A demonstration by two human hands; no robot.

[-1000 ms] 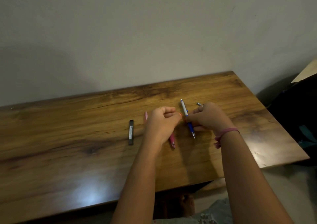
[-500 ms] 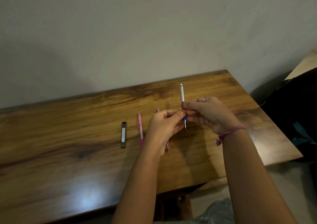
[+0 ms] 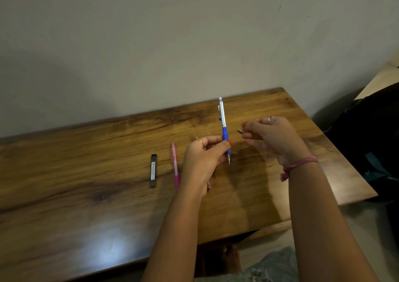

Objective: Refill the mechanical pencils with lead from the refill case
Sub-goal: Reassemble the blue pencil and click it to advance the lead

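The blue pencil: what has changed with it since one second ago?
The blue pencil was lifted off the table and stands upright in the left hand; the right hand let go of it. Refill case and pink pencil stayed.

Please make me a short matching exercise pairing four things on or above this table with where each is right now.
Things:
1. blue pencil
2. refill case
3. pink pencil
4. small cap

Places:
A. lying on the table, left of all the pencils
B. held upright above the table by the left hand
C. lying on the table between the refill case and the left hand
D. just beside the fingertips of the right hand

Pairs: 1-B, 2-A, 3-C, 4-D
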